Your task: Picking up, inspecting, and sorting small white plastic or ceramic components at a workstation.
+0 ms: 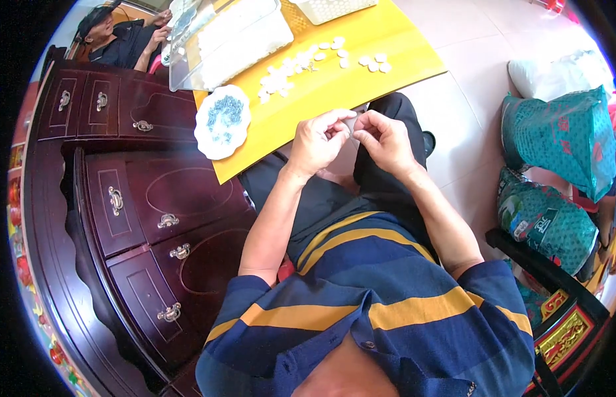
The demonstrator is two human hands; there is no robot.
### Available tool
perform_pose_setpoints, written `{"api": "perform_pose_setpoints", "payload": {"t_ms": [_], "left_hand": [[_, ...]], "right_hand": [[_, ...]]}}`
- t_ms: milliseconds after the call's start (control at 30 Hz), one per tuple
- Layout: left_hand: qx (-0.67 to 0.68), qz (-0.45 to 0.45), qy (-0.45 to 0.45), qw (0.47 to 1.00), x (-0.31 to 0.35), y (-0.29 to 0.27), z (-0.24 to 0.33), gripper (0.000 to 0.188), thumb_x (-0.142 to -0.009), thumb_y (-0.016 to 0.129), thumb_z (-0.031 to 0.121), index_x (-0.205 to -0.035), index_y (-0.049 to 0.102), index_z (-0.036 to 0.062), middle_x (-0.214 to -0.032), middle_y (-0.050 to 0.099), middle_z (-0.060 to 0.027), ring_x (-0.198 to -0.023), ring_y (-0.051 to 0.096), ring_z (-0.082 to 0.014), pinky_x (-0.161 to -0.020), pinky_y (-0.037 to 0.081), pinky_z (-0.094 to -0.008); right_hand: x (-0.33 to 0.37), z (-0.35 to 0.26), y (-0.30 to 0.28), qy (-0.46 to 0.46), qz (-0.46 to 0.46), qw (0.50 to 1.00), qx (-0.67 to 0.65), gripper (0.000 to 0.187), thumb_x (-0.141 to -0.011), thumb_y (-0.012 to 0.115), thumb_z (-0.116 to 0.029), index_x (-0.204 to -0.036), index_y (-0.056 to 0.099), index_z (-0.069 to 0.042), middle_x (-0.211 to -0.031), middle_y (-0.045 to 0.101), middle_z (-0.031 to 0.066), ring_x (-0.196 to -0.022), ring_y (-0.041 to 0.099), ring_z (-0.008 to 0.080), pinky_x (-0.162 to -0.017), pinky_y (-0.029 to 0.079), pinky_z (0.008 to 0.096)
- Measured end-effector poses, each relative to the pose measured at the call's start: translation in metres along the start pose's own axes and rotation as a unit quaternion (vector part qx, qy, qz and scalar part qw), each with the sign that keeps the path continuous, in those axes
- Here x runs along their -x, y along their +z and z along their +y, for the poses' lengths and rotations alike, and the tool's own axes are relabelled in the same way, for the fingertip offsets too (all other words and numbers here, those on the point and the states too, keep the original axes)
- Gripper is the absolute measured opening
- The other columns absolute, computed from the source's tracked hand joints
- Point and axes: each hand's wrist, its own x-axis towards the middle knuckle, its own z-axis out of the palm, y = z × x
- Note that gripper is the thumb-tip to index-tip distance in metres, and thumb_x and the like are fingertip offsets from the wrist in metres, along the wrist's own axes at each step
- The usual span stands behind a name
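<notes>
My left hand point(316, 144) and my right hand point(389, 142) meet in front of the table edge, above my lap. The fingers of each are curled in a pinch, tips nearly touching. Something small and pale seems to sit between them, too small to make out. Beyond my hands, small white round pieces point(275, 83) lie scattered on the yellow tabletop point(387, 40). To the left, a white scalloped dish point(203, 135) holds a heap of tiny grey-blue bits point(226, 116).
A clear plastic bin point(182, 73) with white contents and a cream basket point(331, 9) stand farther back. Dark wooden drawers point(189, 192) line the left side. Another person point(119, 43) sits at the far left. Teal sacks point(553, 135) stand on the floor at right.
</notes>
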Motion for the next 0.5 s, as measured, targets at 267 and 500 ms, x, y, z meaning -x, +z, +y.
{"api": "perform_pose_setpoints", "payload": {"t_ms": [267, 500], "left_hand": [[-0.031, 0.009, 0.019, 0.999, -0.0002, 0.0008, 0.0035, 0.027, -0.087, 0.069, -0.006, -0.112, 0.074, 0.0023, -0.081, 0.07, 0.0006, -0.07, 0.062, -0.0041, -0.066, 0.052, -0.0207], [0.011, 0.022, 0.002, 1.0, 0.0012, -0.0027, 0.0059, 0.035, -0.089, 0.069, -0.004, -0.124, 0.068, -0.0004, -0.082, 0.068, 0.0014, -0.071, 0.06, -0.0028, -0.067, 0.051, -0.0189]], "right_hand": [[0.0013, 0.0047, 0.0049, 0.067, -0.008, 0.996, -0.066, 0.005, -0.095, 0.07, -0.001, -0.097, 0.066, -0.001, -0.082, 0.066, -0.0013, -0.075, 0.06, 0.0048, -0.072, 0.052, 0.0215], [-0.0023, 0.0058, 0.0011, 0.101, -0.036, 0.983, -0.15, 0.006, -0.096, 0.069, -0.002, -0.1, 0.064, -0.002, -0.087, 0.067, -0.0016, -0.079, 0.063, 0.0066, -0.075, 0.053, 0.0217]]}}
